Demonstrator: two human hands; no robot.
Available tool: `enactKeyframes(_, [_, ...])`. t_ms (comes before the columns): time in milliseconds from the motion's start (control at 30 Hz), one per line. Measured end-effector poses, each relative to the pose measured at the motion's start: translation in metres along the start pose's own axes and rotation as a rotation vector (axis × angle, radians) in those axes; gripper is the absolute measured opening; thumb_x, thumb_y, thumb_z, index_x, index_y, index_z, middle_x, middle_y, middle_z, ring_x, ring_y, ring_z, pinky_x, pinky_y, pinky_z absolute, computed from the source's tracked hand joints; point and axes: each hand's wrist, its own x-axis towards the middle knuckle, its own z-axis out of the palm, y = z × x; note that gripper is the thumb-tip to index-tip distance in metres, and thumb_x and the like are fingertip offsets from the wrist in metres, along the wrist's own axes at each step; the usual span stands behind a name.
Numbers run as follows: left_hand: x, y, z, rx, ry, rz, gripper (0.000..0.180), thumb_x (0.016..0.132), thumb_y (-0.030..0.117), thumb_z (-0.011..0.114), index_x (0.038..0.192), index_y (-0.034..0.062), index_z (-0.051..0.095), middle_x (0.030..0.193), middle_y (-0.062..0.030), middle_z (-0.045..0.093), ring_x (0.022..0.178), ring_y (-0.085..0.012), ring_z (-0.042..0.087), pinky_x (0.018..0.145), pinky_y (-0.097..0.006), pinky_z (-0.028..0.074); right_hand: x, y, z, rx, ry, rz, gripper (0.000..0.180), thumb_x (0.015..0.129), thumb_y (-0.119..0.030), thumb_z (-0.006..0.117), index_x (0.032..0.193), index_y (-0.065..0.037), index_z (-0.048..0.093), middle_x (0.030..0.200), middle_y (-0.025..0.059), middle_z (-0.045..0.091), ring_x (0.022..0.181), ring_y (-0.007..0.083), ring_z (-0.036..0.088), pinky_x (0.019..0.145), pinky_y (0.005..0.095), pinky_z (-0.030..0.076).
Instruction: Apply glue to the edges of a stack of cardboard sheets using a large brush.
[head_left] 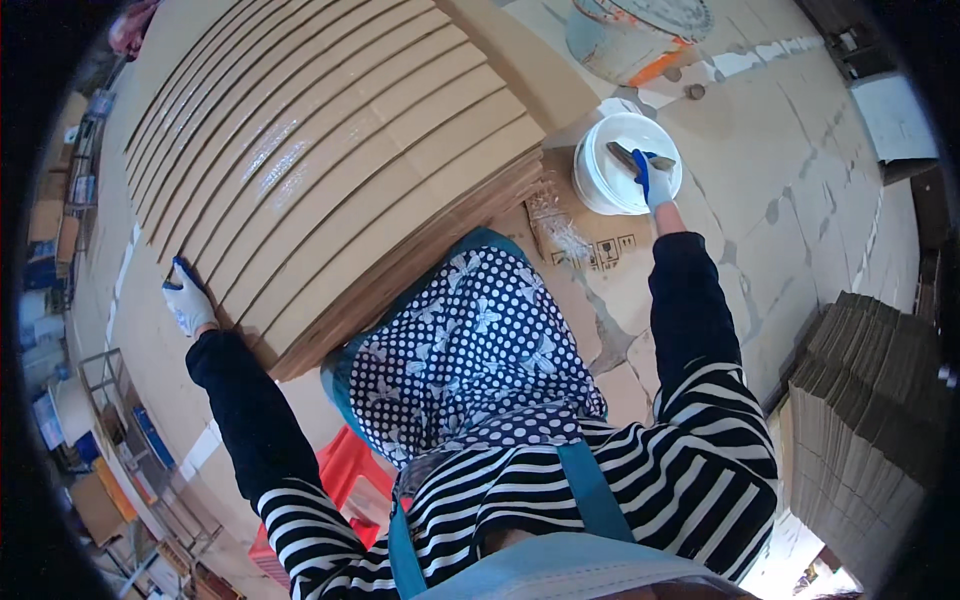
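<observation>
A wide stack of brown cardboard sheets (330, 130) lies before me, fanned out so that each sheet shows a strip. Wet, shiny patches gleam on several strips. My left hand (188, 300), in a white glove with blue fingertips, rests at the left edge of the stack with its fingers stretched out. To the right, my gloved right hand (655, 183) is closed around a brush (622, 156) over a white bucket (601, 190). White stuff (630, 128) shows inside the bucket; how deep it is I cannot tell.
A larger stained bucket (630, 45) with orange smears stands at the far right. Bundled cardboard (860, 390) is stacked at the near right. A red plastic stool (350, 475) is below me. Shelving (130, 430) lines the left. Flattened cardboard (590, 240) lies by the white bucket.
</observation>
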Motion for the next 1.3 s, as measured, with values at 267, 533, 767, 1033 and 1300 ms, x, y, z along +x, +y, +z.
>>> enactKeyframes(267, [0.006, -0.010, -0.004, -0.012, -0.012, 0.008, 0.065, 0.081, 0.053, 0.051, 0.106, -0.0069, 0.054, 0.106, -0.0263, 0.057, 0.101, -0.0383, 0.053, 0.085, -0.041, 0.041, 0.013, 0.010, 0.019, -0.334, 0.081, -0.084, 0.024, 0.073, -0.030, 0.071, 0.073, -0.007, 0.064, 0.059, 0.0001, 0.052, 0.045, 0.0091, 0.046, 0.041, 0.0239, 0.039])
enactKeyframes(533, [0.005, -0.008, -0.015, 0.018, -0.026, -0.036, 0.065, 0.082, 0.054, 0.049, 0.110, -0.0052, 0.054, 0.109, -0.0246, 0.056, 0.104, -0.0366, 0.052, 0.087, -0.038, 0.040, -0.015, -0.007, 0.025, 0.268, 0.187, 0.104, 0.024, 0.075, -0.024, 0.068, 0.092, -0.007, 0.064, 0.070, 0.0029, 0.060, 0.051, 0.0126, 0.052, 0.049, 0.0270, 0.045])
enactKeyframes(767, [-0.004, 0.007, -0.006, -0.001, -0.040, -0.061, 0.071, 0.081, 0.057, 0.048, 0.114, -0.0063, 0.050, 0.113, -0.0257, 0.054, 0.108, -0.0374, 0.049, 0.090, -0.039, 0.039, -0.017, 0.001, -0.052, 1.068, -0.126, 0.024, 0.022, 0.081, -0.024, 0.058, 0.093, -0.006, 0.061, 0.081, 0.0070, 0.064, 0.063, 0.0169, 0.057, 0.056, 0.0270, 0.045])
enactKeyframes(1033, [0.005, -0.011, -0.004, 0.016, -0.018, -0.061, 0.075, 0.079, 0.060, 0.047, 0.116, -0.0059, 0.049, 0.114, -0.0263, 0.053, 0.109, -0.0377, 0.049, 0.091, -0.039, 0.038, -0.044, -0.039, -0.057, 1.523, -0.287, 0.120, 0.024, 0.082, -0.025, 0.056, 0.097, -0.006, 0.061, 0.091, 0.0094, 0.064, 0.071, 0.0211, 0.058, 0.064, 0.0309, 0.047])
enactKeyframes(1300, [-0.002, 0.003, -0.014, 0.053, -0.018, -0.126, 0.073, 0.079, 0.060, 0.047, 0.115, -0.0040, 0.050, 0.112, -0.0267, 0.054, 0.108, -0.0377, 0.050, 0.090, -0.041, 0.038, -0.056, -0.054, -0.009, 0.057, -0.008, -0.381, 0.026, 0.082, -0.025, 0.058, 0.101, -0.007, 0.060, 0.099, 0.0112, 0.062, 0.086, 0.0214, 0.059, 0.076, 0.0327, 0.047])
